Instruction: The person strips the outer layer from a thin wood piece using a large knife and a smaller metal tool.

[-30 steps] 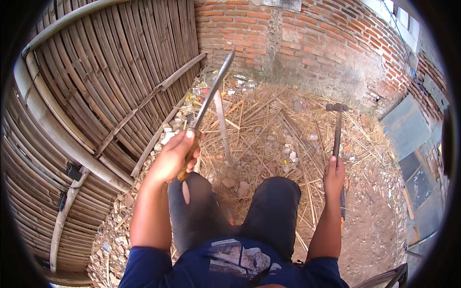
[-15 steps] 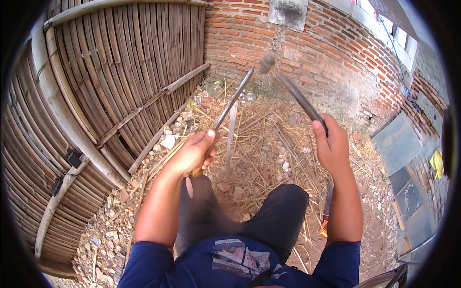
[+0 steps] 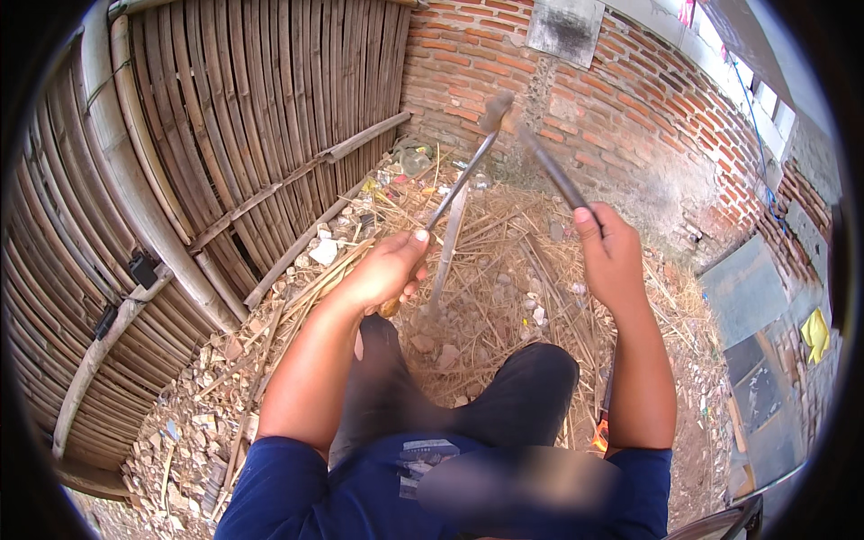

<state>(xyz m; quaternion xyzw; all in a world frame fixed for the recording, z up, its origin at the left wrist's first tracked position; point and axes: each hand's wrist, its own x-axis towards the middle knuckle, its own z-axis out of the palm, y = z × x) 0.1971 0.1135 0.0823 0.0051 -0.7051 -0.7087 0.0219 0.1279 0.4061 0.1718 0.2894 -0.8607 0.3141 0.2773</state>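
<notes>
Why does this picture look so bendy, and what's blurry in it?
In the head view, the wide fisheye lens bows the brick wall and leaves dark corners; also in the head view, the hammer in the right hand looks smeared, probably motion blur, and a hazy patch hides part of the shirt.

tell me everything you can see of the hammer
The hammer has a straight dark handle and a brownish-grey head that looks metal, both smeared by motion blur. The right hand grips its lower end. It slants up and leftward, head at the tip of the long knife; blur hides whether they touch.
</notes>
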